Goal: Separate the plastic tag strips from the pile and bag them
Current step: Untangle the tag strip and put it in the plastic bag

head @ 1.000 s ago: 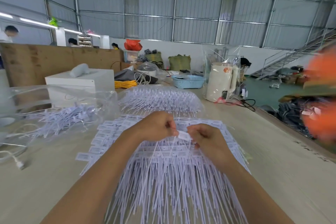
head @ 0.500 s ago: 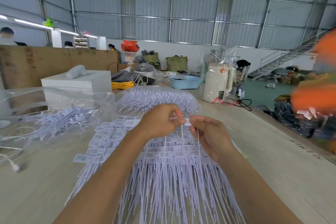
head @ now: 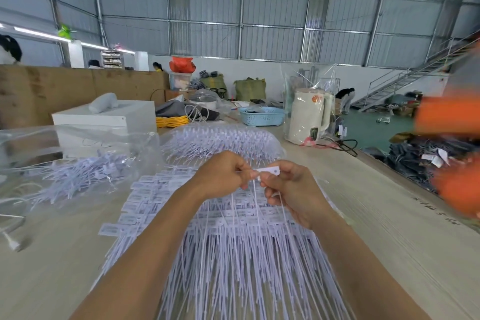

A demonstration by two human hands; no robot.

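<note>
Tag strip (head: 267, 171) held up above the pile (head: 233, 241), its flat head pinched between left hand (head: 220, 175) and right hand (head: 292, 189), both curled tight, thin tail hanging into the pile; left of the pile a clear bag (head: 78, 158) with loose strips, all on a pale wooden table (head: 376, 215) in a metal-walled warehouse

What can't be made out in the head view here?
- Count of tag strips pinched between the left hand and right hand: curled fingers cover the joint.
- Print on the labels in the pile: too small.
- Orange shape at the right edge: motion-blurred and cut off.
- Contents of the clear bag on the left: glare, edge crops it.
</note>
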